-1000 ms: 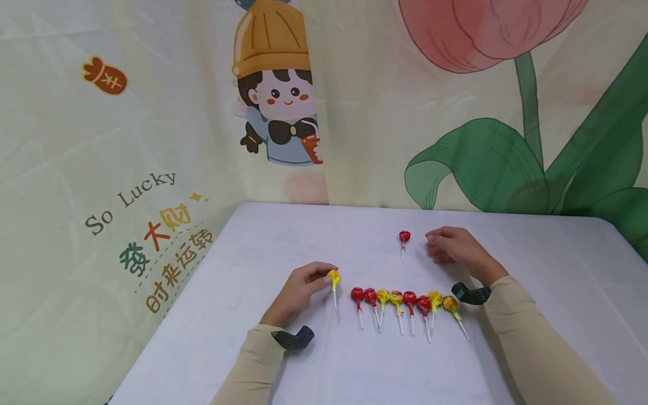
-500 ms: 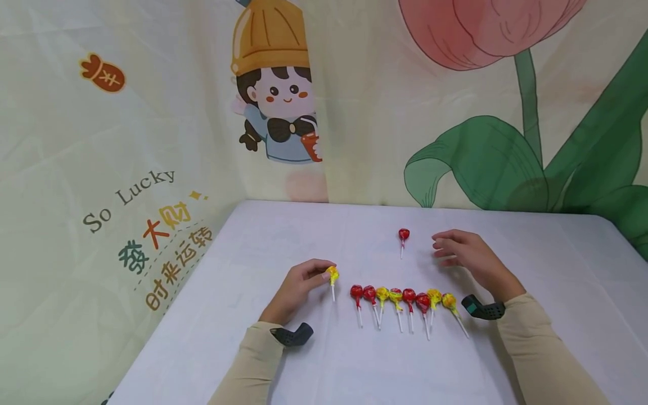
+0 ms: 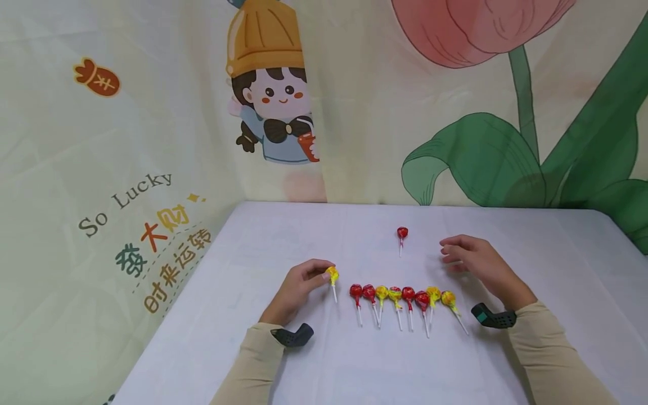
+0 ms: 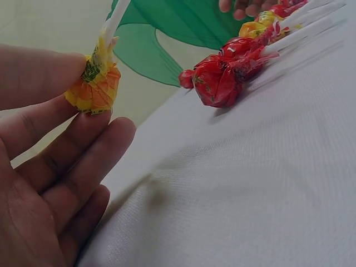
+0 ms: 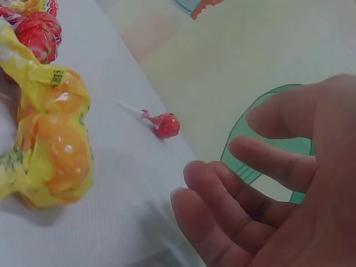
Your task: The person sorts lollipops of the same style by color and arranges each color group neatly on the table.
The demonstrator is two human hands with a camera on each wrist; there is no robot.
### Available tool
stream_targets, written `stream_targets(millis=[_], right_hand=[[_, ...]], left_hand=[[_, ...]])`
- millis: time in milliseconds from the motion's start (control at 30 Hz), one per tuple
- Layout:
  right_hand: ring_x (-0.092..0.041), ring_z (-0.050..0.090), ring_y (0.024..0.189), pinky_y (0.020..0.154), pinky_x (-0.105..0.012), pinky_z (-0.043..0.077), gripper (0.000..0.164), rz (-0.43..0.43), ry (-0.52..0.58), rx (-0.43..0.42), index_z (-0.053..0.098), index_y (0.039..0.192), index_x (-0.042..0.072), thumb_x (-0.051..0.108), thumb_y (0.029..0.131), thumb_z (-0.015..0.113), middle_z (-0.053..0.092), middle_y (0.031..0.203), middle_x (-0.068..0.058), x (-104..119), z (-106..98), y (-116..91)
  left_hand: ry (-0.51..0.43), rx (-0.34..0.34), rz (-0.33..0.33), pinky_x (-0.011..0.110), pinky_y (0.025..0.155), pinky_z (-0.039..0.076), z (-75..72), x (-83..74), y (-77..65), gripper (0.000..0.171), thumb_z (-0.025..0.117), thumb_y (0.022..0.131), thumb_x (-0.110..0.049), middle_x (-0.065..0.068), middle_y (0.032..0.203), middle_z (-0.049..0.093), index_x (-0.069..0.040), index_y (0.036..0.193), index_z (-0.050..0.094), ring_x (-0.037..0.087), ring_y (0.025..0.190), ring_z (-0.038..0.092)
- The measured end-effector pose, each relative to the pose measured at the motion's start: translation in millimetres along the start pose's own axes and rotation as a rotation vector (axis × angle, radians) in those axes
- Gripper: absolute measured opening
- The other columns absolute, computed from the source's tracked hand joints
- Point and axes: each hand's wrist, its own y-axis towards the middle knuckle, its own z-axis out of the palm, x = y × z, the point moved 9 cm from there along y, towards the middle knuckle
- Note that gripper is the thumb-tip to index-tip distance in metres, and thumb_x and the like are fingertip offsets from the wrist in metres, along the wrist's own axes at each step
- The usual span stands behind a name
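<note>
My left hand (image 3: pixel 301 289) pinches a yellow-wrapped lollipop (image 4: pixel 95 83) by its head between thumb and fingers, left of the row. In the head view its white stick points down toward me. My right hand (image 3: pixel 478 264) hovers over the table's right side with relaxed, slightly bent fingers and nothing in them. Beyond the row, a single red lollipop (image 3: pixel 402 232) lies apart, to the left of the right hand. Several red and yellow lollipops form a side-by-side row between the hands, from a red lollipop (image 3: pixel 356 291) at the left end to a yellow lollipop (image 3: pixel 448 298) at the right.
A white cloth (image 3: pixel 374 371) covers the table. Behind it and on the left hang printed backdrops with a cartoon child (image 3: pixel 283 101) and a large tulip (image 3: pixel 486 34). Each wrist wears a dark band device (image 3: pixel 493 316).
My right hand has drawn away to the right and slightly toward me, farther from the lone red lollipop. The left hand stays nearly still with its yellow lollipop.
</note>
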Motion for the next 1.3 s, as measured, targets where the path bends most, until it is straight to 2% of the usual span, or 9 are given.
stream_targets(millis=[167,367,567,833,1000,1300], right_hand=[[-0.034,0.062,0.110,0.091,-0.042,0.054,0.050,-0.007,-0.008,-0.035,0.052,0.140,0.003,0.036,0.104,0.053,0.057,0.132,-0.021,-5,-5,-3],[-0.033,0.063,0.107,0.086,-0.034,0.055,0.051,0.019,-0.031,-0.073,0.052,0.140,0.005,0.040,0.103,0.053,0.057,0.132,-0.020,-17,-12,-12],[-0.033,0.062,0.107,0.082,-0.029,0.055,0.051,0.017,-0.045,-0.101,0.053,0.139,0.003,0.040,0.104,0.052,0.058,0.131,-0.020,-19,-17,-21],[-0.032,0.061,0.108,0.082,-0.031,0.056,0.051,0.012,-0.080,-0.121,0.054,0.137,0.003,0.042,0.104,0.050,0.059,0.130,-0.020,-24,-26,-27],[-0.031,0.061,0.105,0.080,-0.030,0.056,0.050,0.026,-0.083,-0.139,0.054,0.135,0.001,0.040,0.104,0.050,0.059,0.129,-0.021,-30,-34,-35],[-0.028,0.064,0.096,0.075,-0.030,0.056,0.045,0.021,-0.103,-0.139,0.057,0.133,0.002,0.036,0.104,0.053,0.062,0.124,-0.019,-36,-34,-37]], left_hand=[[-0.005,0.005,-0.014,0.029,0.096,0.049,-1.6,-3.0,-2.3,0.034,0.067,0.097,-0.017,0.009,0.122,0.064,-0.002,0.128,0.064,0.025,0.111,0.060],[-0.018,0.022,-0.010,0.027,0.095,0.050,0.9,0.5,-0.2,0.035,0.067,0.097,-0.017,0.008,0.123,0.064,-0.002,0.129,0.064,0.025,0.111,0.061],[-0.003,0.020,-0.009,0.029,0.095,0.050,2.7,-0.3,0.6,0.035,0.068,0.097,-0.018,0.007,0.123,0.064,-0.004,0.129,0.064,0.026,0.111,0.061],[0.045,-0.069,0.000,0.029,0.093,0.052,2.3,-3.0,0.8,0.026,0.070,0.096,-0.017,0.004,0.116,0.067,-0.011,0.121,0.070,0.023,0.107,0.061],[0.071,-0.092,-0.029,0.030,0.094,0.052,4.3,-4.9,3.4,0.024,0.070,0.095,-0.018,0.002,0.116,0.067,-0.015,0.120,0.070,0.022,0.108,0.060],[0.164,-0.019,-0.003,0.034,0.094,0.052,15.3,-16.2,13.1,0.030,0.068,0.097,-0.021,-0.001,0.118,0.067,-0.013,0.126,0.068,0.018,0.108,0.062]])
